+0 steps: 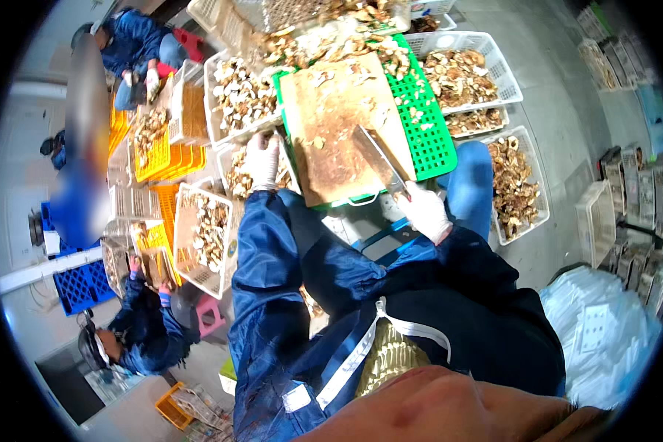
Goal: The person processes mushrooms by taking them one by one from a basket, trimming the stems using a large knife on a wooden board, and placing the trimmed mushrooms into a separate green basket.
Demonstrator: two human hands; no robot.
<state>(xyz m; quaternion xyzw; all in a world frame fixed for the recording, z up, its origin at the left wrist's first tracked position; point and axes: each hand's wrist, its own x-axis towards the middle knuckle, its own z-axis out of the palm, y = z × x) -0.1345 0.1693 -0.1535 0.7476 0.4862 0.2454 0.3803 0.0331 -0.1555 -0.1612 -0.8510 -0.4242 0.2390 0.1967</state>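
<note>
My right hand point(424, 212), in a white glove, grips the handle of a wide-bladed knife point(380, 157). Its blade lies over the right part of a worn wooden cutting board point(331, 141), which rests on an upturned-looking green plastic crate point(428, 130). My left hand point(263, 160), gloved too, is at a white basket of mushroom pieces point(237, 174) left of the board; its fingertips are near the basket's rim, and whether they hold a piece is unclear. Small mushroom scraps point(316, 142) lie on the board, with a heap of cut mushrooms point(337, 47) at its far end.
White baskets of mushrooms stand at the left point(243, 96), far right point(461, 77) and right point(514, 188). Yellow crates point(171, 160) are stacked further left. Co-workers sit at the upper left point(138, 44) and lower left point(149, 337). A pale plastic bag point(596, 326) lies at the right.
</note>
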